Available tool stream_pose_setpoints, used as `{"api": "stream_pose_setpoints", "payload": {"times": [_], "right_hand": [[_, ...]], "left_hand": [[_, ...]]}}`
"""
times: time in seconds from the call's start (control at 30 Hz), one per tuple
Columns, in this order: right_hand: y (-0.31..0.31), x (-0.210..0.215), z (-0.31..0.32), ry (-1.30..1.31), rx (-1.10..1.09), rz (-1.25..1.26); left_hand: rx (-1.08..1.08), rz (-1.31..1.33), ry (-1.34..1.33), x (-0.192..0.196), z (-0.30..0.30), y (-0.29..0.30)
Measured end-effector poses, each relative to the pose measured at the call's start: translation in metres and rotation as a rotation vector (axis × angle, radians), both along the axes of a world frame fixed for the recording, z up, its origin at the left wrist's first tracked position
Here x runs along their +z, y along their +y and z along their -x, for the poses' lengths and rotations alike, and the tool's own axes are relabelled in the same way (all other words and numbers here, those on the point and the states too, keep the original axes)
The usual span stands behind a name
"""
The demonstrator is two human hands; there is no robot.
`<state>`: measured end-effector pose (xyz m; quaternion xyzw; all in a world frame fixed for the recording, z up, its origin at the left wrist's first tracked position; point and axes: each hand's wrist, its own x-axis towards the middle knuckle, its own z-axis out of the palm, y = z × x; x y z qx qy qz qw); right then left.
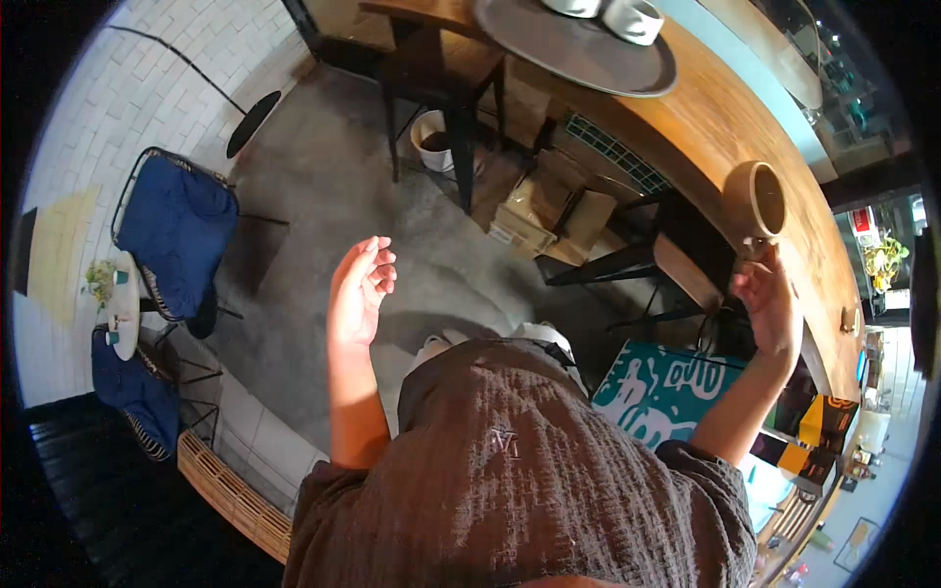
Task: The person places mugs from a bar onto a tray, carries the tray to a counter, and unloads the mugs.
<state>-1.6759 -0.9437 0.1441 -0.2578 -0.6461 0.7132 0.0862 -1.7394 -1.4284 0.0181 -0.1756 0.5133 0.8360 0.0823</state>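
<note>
My right hand [771, 304] is closed on the small handle of a brown mug [743, 201], over the wooden counter at the right. The mug is tilted so that its round mouth shows, and I cannot see what is inside. My left hand [361, 292] hangs in the air above the grey floor, its fingers loosely bent and apart, with nothing in them. Farther up the counter lies a brown round tray [578, 57] bearing white cups [633, 22].
The curved wooden counter [701, 127] runs down the right side. Beneath it stand cardboard boxes [549, 211], a white bin [431, 140] and dark stools [431, 71]. A teal patterned panel [652, 387] is by my right arm. Blue-cushioned chairs [181, 230] flank a small white table [124, 314] at left.
</note>
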Motion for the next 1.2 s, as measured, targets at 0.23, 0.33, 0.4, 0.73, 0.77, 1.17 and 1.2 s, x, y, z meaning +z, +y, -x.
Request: {"api": "stream_pose_setpoints", "payload": {"times": [0.23, 0.33, 0.4, 0.73, 0.77, 1.17, 1.2], "right_hand": [[-0.181, -0.057, 0.063, -0.091, 0.446, 0.214], [-0.237, -0.112, 0.103, -0.148, 0.575, 0.353], [-0.277, -0.135, 0.132, -0.197, 0.617, 0.407], [-0.383, -0.335, 0.29, -0.265, 0.501, 0.608], [-0.388, -0.36, 0.304, -0.283, 0.517, 0.619], [-0.398, -0.59, 0.518, -0.249, 0.139, 0.869], [-0.389, -0.608, 0.535, -0.231, 0.139, 0.852]], "left_hand": [[0.139, -0.046, 0.0, -0.002, -0.011, -0.124], [0.168, -0.036, -0.022, -0.009, -0.015, -0.161], [0.205, -0.051, -0.049, -0.012, -0.015, -0.177], [0.458, -0.013, -0.237, -0.038, 0.013, -0.232], [0.549, -0.012, -0.267, -0.042, 0.015, -0.239], [0.795, -0.041, -0.418, -0.098, 0.083, -0.269], [0.774, -0.015, -0.45, -0.099, 0.088, -0.27]]}}
